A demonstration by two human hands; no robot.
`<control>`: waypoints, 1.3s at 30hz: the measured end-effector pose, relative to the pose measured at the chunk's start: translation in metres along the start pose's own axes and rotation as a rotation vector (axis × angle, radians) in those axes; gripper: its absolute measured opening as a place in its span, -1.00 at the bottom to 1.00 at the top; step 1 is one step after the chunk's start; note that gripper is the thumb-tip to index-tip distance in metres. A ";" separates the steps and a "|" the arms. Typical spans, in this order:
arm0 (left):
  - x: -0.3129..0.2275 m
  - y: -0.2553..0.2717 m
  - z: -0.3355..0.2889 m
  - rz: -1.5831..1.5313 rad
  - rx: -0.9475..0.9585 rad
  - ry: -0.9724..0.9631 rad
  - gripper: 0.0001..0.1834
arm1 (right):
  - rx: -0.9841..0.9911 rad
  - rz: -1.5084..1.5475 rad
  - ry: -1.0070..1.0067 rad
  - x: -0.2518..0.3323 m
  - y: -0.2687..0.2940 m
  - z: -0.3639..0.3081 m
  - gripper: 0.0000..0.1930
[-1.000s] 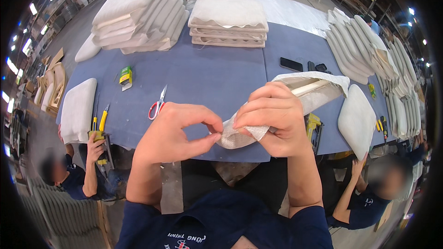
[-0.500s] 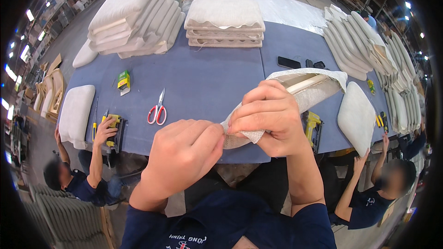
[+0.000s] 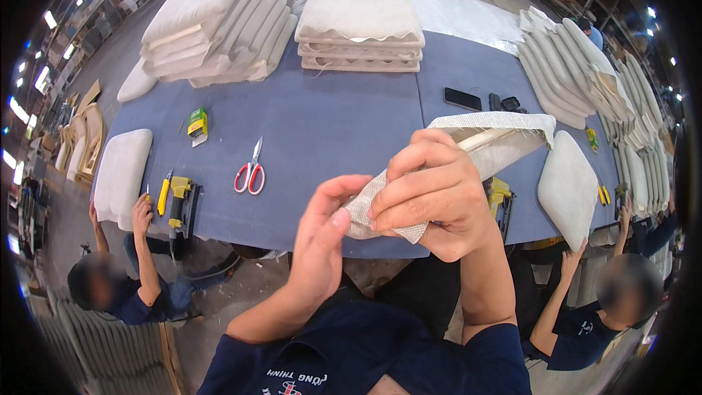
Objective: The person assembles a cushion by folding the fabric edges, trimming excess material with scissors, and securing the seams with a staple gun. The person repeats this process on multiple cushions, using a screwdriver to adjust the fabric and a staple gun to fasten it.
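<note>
A seat pad [image 3: 504, 148] in pale woven fabric is tilted up before me. Its underside faces up, with loose frayed cloth along the edge. My right hand [image 3: 439, 194] grips the near corner, fingers curled over the gathered fabric. Against that same corner rests my left hand [image 3: 322, 227], its thumb and fingers stretched out and spread along the cloth. Beyond my hands, red-handled scissors [image 3: 250, 172] lie on the blue-grey table [image 3: 344, 117]. Partly behind my right forearm is a yellow staple gun [image 3: 500, 201].
Stacks of seat pads [image 3: 358, 18] stand along the far side, left and right. A phone [image 3: 462, 99], a small green-yellow box [image 3: 197, 126] and another yellow staple gun [image 3: 179, 201] lie on the table. Co-workers sit on both sides; the left one's hand [image 3: 142, 212] is beside a pad.
My left hand has loosened from a closed pinch on the fabric and spread its fingers around the corner. The left co-worker's hand has moved off the staple gun toward the pad beside it.
</note>
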State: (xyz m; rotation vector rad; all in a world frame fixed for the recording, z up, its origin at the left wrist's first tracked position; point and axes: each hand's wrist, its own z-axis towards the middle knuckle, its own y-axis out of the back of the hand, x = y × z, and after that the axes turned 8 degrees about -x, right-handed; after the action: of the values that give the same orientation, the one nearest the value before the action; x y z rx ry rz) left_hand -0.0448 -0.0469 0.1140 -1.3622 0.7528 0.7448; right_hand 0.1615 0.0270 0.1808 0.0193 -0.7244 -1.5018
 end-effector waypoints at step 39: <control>0.036 0.002 -0.015 0.529 0.013 -0.472 -0.43 | -0.446 0.838 -1.146 0.089 -0.062 -0.077 -0.66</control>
State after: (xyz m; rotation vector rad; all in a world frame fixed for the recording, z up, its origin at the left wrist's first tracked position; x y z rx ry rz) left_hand -0.0272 -0.0604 0.0823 -0.9177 0.7354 1.4167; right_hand 0.1315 -0.0923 0.1297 -1.4022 -1.0627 -0.7099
